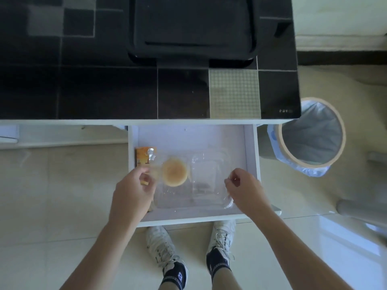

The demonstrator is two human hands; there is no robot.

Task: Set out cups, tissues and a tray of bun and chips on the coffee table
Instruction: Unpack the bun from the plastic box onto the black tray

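A clear plastic tray (209, 197) lies in the open white drawer (250, 147) under the coffee table. A round tan bun (174, 172) sits in the tray's left half. My left hand (134, 191) grips the tray's left edge, fingers curled. My right hand (245, 190) pinches the tray's right edge. An orange packet (142, 156) lies at the drawer's left side, partly hidden by my left hand. A black tray (192, 28) rests on the dark tiled coffee table top (104, 91).
A round bin (310, 135) with a pale liner stands to the right of the drawer. My feet in white shoes (161, 245) are under the drawer's front. A grey leg of furniture (360, 210) shows at the right. The floor is pale tile.
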